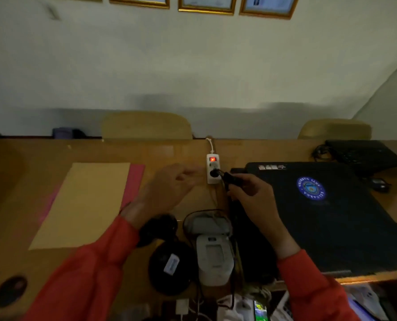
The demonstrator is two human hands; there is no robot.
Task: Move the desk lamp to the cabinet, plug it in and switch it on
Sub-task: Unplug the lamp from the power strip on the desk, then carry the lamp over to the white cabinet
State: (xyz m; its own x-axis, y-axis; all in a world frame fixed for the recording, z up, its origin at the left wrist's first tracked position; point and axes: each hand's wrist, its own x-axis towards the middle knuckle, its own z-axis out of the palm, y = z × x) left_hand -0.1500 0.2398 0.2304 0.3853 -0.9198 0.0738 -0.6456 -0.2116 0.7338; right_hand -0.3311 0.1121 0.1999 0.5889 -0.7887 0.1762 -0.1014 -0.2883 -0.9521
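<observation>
Nearest the camera, two red sleeves (93,269) reach forward over a wooden desk (19,181). Between them sit the desk lamp's round black base (169,267), bearing a white label, and a white device (213,258) with cables around it. Beyond, the left hand (167,191) hovers loosely open, holding nothing, fingers pointing at a white power strip (213,169). The right hand (253,193) is pinched on a black plug (227,178), which sits at, possibly in, the strip's socket; blur hides which. The strip's switch (213,159) glows red. A closed black laptop (327,209) lies right, a tan envelope (86,205) left.
</observation>
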